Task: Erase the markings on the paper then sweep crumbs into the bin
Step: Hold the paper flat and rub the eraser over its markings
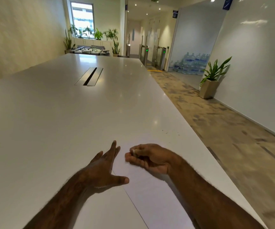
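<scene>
1. Paper (151,192) lies at the lower centre of the frame on the white table (50,121).
2. Left hand (103,169) presses its edge, fingers spread; right hand (147,157) is curled round a small pale thing, probably an eraser.
3. Erasing looks underway; specks (166,133) beyond await sweeping.
4. No markings or bin are visible.

The tabletop (50,121) offers unobstructed passage from its near edge to its far edge; the only feature there is a flush cable slot (89,76) at mid-width toward the far edge. Near the right edge, the paper (150,187) carries both hands, left hand (103,169) flat, right hand (147,157) curled. A few crumbs (168,132) lie just beyond the paper by the right edge.
</scene>
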Available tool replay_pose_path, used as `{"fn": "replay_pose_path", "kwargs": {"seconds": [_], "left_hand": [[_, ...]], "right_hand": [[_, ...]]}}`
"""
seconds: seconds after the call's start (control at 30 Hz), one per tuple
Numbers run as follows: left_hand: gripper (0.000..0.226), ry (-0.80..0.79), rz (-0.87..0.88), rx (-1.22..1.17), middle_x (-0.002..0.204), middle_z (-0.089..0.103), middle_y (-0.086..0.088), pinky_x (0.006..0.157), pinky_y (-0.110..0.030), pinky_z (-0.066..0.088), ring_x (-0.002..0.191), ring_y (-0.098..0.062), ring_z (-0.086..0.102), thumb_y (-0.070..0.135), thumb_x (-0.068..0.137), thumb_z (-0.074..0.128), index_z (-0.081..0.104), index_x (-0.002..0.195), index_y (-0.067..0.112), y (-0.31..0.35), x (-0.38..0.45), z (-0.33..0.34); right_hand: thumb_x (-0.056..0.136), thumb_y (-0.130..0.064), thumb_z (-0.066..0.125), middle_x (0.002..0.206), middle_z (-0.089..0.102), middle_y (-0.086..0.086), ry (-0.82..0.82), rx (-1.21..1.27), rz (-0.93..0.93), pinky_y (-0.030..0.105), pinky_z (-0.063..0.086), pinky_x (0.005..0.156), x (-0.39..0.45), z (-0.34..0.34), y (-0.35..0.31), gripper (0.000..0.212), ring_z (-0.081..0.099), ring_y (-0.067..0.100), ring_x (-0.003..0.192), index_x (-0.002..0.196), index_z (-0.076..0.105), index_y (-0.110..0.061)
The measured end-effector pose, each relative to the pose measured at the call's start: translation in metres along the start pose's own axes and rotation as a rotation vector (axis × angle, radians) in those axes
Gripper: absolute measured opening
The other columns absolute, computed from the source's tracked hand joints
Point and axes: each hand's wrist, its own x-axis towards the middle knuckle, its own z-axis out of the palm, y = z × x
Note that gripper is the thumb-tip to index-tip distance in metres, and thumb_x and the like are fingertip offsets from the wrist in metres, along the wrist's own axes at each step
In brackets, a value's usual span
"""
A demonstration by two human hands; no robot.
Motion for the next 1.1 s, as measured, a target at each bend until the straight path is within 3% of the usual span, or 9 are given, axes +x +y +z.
{"fn": "replay_pose_path", "kwargs": {"seconds": [0.1,0.2,0.33,0.47,0.6,0.67,0.83,0.97,1.1], "left_hand": [[0.143,0.02,-0.036,-0.019,0.154,-0.015,0.029,0.115,-0.024,-0.012,0.139,-0.001,-0.016,0.098,0.044,0.043,-0.041,0.139,0.032,0.001,-0.003,0.0],[0.145,0.074,-0.05,-0.068,0.156,-0.015,0.03,0.122,-0.039,0.002,0.15,-0.016,-0.007,0.097,0.045,0.053,-0.04,0.14,0.038,-0.005,-0.003,0.004],[0.144,0.194,0.023,-0.186,0.155,-0.008,0.036,0.119,-0.04,0.02,0.148,-0.003,0.004,0.087,0.05,0.068,-0.037,0.14,0.045,-0.004,-0.008,0.006],[0.124,0.227,0.109,-0.579,0.155,0.013,0.032,0.111,-0.014,0.024,0.133,0.024,0.017,0.047,0.073,0.077,-0.019,0.151,0.039,-0.013,-0.014,-0.003],[0.057,0.511,0.08,-0.941,0.138,0.052,0.012,0.108,-0.033,0.041,0.129,-0.007,0.05,0.009,0.095,0.056,0.032,0.145,0.024,-0.024,-0.006,-0.008],[0.035,0.686,0.006,-0.976,0.123,0.064,0.004,0.092,-0.027,0.047,0.117,-0.017,0.062,-0.002,0.1,0.044,0.053,0.126,0.02,-0.017,-0.001,0.001],[0.023,0.787,0.12,-0.515,0.099,0.069,-0.001,0.071,-0.005,0.045,0.08,0.013,0.064,0.001,0.097,0.052,0.068,0.112,0.008,0.014,0.018,-0.006],[0.014,0.654,0.227,-0.082,0.09,0.07,0.002,0.07,-0.016,0.04,0.069,0.0,0.054,0.015,0.092,0.063,0.075,0.1,0.014,0.024,0.05,-0.022],[0.018,0.512,0.158,-0.061,0.082,0.064,0.008,0.069,-0.025,0.045,0.075,-0.005,0.057,0.037,0.086,0.064,0.076,0.089,0.025,0.024,0.074,-0.011]], "right_hand": [[0.087,0.011,0.046,0.071,0.063,0.015,0.459,-0.014,-0.3,0.036,0.057,0.068,0.023,-0.037,-0.016,0.031,0.066,0.014,0.065,0.068,0.063,-0.007],[0.089,-0.004,0.049,0.079,0.059,0.009,0.953,-0.359,-0.481,0.035,0.049,0.07,0.025,-0.067,-0.035,0.014,0.061,0.022,0.071,0.082,0.056,-0.013],[0.095,-0.009,0.051,0.085,0.063,0.003,0.749,-0.56,-0.572,0.011,0.049,0.057,0.006,-0.044,-0.023,0.01,0.06,0.014,0.072,0.099,0.06,-0.01],[0.095,-0.018,0.056,0.097,0.064,-0.004,0.636,-0.942,-0.545,0.022,0.042,0.079,0.002,-0.034,0.001,0.016,0.059,0.012,0.089,0.107,0.066,-0.017],[0.093,-0.02,0.058,0.098,0.064,-0.003,0.642,-1.071,-0.583,0.022,0.041,0.081,0.0,-0.033,0.01,0.016,0.059,0.014,0.089,0.108,0.065,-0.018],[0.091,-0.017,0.059,0.096,0.064,-0.001,0.692,-1.115,-0.683,0.028,0.045,0.082,0.002,-0.032,0.015,0.013,0.059,0.019,0.091,0.102,0.064,-0.017],[0.088,-0.018,0.058,0.087,0.059,-0.003,0.696,-1.242,-0.758,0.035,0.047,0.074,0.006,-0.03,0.035,0.004,0.053,0.02,0.086,0.087,0.057,-0.022],[0.085,-0.012,0.061,0.085,0.062,0.002,0.67,-1.354,-0.786,0.033,0.049,0.07,0.006,-0.031,0.034,0.005,0.056,0.021,0.084,0.083,0.065,-0.015],[0.086,-0.014,0.063,0.089,0.066,0.003,0.672,-1.388,-0.76,0.028,0.051,0.071,0.004,-0.03,0.034,0.009,0.059,0.018,0.085,0.088,0.072,-0.012]]}}
